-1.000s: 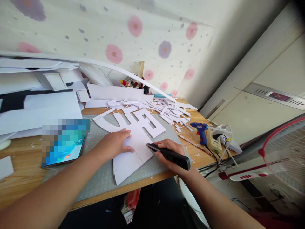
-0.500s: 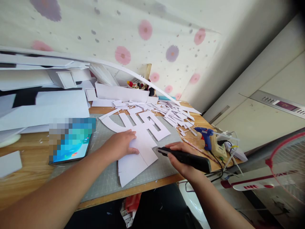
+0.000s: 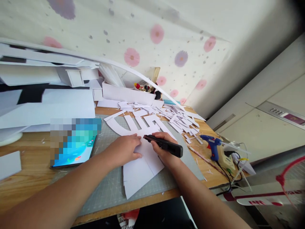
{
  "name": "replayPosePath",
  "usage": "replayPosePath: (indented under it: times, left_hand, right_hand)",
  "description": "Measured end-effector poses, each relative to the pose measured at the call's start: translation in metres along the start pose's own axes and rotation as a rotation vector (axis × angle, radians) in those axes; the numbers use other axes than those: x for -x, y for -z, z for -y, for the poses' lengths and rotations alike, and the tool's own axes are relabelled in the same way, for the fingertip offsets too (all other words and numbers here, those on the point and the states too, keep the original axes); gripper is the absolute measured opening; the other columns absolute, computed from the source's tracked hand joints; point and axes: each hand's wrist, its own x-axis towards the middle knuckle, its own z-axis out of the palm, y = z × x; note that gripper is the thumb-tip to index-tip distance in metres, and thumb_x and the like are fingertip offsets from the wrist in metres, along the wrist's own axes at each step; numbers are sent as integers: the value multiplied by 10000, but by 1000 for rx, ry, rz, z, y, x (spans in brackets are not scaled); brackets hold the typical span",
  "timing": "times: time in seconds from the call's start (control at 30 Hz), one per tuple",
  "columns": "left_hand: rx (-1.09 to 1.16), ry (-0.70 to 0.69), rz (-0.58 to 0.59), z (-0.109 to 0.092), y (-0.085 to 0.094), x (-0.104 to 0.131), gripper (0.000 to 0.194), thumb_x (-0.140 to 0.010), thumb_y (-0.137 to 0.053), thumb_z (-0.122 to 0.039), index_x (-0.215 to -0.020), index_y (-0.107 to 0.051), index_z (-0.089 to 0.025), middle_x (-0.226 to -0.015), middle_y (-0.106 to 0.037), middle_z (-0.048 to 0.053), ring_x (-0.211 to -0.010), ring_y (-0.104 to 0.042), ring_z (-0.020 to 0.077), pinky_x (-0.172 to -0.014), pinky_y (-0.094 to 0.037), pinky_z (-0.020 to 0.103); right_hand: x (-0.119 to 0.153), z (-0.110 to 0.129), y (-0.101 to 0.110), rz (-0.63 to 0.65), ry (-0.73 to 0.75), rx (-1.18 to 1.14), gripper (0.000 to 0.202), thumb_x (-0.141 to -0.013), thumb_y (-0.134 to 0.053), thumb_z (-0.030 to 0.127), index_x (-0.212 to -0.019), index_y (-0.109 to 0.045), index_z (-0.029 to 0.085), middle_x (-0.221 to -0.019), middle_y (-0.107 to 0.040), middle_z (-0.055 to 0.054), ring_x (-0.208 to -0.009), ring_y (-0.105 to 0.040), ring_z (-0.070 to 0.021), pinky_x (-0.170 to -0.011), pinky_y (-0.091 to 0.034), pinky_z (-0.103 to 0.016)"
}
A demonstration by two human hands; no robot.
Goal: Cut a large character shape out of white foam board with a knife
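On grey mat [image 3: 102, 190] atop wooden desk [image 3: 35, 159], resting spread left grip [image 3: 125, 148] on cut white board [image 3: 138, 179], holding black cutter [image 3: 175, 149] in right grip [image 3: 166, 156]; from board, with glue gun [image 3: 214, 149] toward three o'clock, scraps [image 3: 175, 122] toward one, flowered wall [image 3: 143, 41] toward twelve.

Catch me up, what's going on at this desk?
A person's left hand is spread on a white sheet lying on the mat. The right hand grips a black cutter, its tip over the sheet near the left fingers; whether the blade touches is too small to tell. The sheet's far end already has slots. Scraps are heaped beyond it, and a glue gun is off to the right.
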Motion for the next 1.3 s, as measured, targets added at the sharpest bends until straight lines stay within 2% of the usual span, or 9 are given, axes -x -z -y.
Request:
replayPosePath:
  times: [0.27,0.6,0.8,1.03,1.17,1.3]
  left_hand:
    - [0,-9,8,-2,0,0,430,-843,-627,-378,-1219,-660,-173,-1489,-499,125,-1435,-378,293,-1127,-380,427]
    - [10,6,-5,-1,0,-1,410,-825,-626,-396,-1181,-676,-200,-1473,-525,101,-1419,-406,297,-1121,-383,415]
    - [24,74,-54,-2,-6,-3,411,-803,-617,-450,-1142,-669,-224,-1446,-553,110,-1319,-524,327,-1067,-428,437]
    - [8,72,-75,-6,-6,-3,391,-829,-606,-478,-1092,-665,-193,-1348,-622,156,-1238,-585,358,-982,-478,442]
    - [-15,79,-78,-5,-7,-4,393,-846,-593,-479,-1111,-665,-198,-1384,-598,149,-1266,-564,360,-1005,-462,450]
    - [-41,93,-66,-5,-7,-5,472,-847,-592,-498,-1216,-636,-208,-1441,-546,157,-1308,-532,350,-1037,-440,449]
  right_hand:
    - [0,-2,-1,5,6,8,203,-757,-740,230,-940,-657,257,-974,-746,-59,-882,-730,-208,-816,-606,-379]
    - [1,-3,-1,44,11,-4,184,-769,-719,234,-934,-639,255,-953,-742,-56,-870,-729,-206,-809,-598,-379]
    - [1,2,5,148,29,21,171,-786,-704,223,-937,-636,262,-940,-749,-49,-889,-735,-220,-810,-595,-385]
    - [9,13,20,188,71,79,173,-790,-706,228,-944,-630,252,-957,-759,-59,-856,-740,-213,-776,-599,-358]
    - [15,23,33,248,77,115,174,-811,-686,213,-970,-624,245,-971,-757,-71,-870,-738,-202,-780,-596,-341]
    - [24,30,45,285,66,115,198,-824,-677,212,-1002,-607,264,-997,-757,-64,-882,-737,-205,-787,-593,-354]
